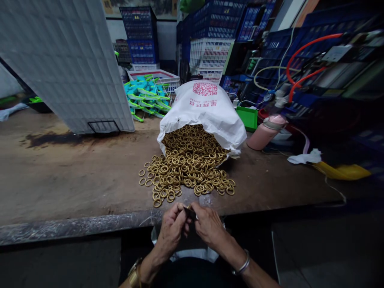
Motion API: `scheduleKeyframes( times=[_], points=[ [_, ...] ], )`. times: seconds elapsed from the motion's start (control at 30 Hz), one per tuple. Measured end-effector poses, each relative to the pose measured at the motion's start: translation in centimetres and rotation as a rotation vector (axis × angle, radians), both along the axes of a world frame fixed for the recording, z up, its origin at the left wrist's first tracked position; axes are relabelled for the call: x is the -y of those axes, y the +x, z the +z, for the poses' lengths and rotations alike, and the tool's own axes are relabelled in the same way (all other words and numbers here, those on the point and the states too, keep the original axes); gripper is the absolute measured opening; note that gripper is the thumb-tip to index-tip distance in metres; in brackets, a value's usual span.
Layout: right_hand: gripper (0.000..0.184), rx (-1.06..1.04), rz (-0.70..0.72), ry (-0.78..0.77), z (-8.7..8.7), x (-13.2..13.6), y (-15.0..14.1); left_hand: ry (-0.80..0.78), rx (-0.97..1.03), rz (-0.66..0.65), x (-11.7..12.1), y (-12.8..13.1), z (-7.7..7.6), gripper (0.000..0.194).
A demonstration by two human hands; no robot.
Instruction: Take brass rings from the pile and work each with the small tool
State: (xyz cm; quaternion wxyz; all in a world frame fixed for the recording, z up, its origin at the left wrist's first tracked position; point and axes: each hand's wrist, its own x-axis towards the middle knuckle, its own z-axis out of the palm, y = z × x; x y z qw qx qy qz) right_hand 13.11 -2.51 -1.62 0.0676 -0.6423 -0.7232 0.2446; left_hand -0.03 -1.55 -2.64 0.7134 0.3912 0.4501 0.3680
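My left hand [172,229] and my right hand [210,227] meet just in front of the table's near edge. Both are closed, fingertips pinched around a small dark flat piece [190,214] whose kind I cannot make out. A speck of brass colour shows by the fingertips, but the fingers hide most of it. Just beyond my hands lies a heap of brass-coloured rings [192,172]. They spill from the mouth of a white woven sack [207,108] with red print, lying on its side.
A tall pale ribbed panel [75,68] stands on the wooden table [75,180] at left. Turquoise and green plastic pieces [147,96] are piled behind. Right of the sack are a pink bottle [265,134], a green tray [247,118] and red hoses [292,68]. Stacked crates [211,52] fill the back.
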Motion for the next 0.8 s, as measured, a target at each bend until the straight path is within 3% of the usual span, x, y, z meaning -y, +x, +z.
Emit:
scheduleKeyframes(
  times=[0.17, 0.3, 0.5, 0.7, 0.8],
  points=[
    [0.028, 0.195, -0.067, 0.001, -0.3, -0.6, 1.0, 0.048, 0.008, -0.038, 0.7, -0.4, 0.8, 0.033],
    [0.03, 0.146, -0.096, 0.109, -0.9, -1.6, 1.5, -0.051, 0.221, -0.048, 1.1, -0.6, 1.1, 0.029],
    [0.036, -0.03, -0.104, 0.312, -1.5, -4.8, -0.4, -0.156, 0.372, 0.074, 0.7, -1.4, 0.4, 0.023],
    [0.039, 0.036, -0.024, 0.305, -0.9, -7.2, -2.3, -0.214, 0.514, 0.096, 0.4, -2.6, 0.5, 0.012],
    [0.027, 0.114, -0.014, 0.285, -0.6, -7.6, -3.0, -0.275, 0.582, 0.083, 0.2, -3.0, 0.2, 0.016]
  ],
)
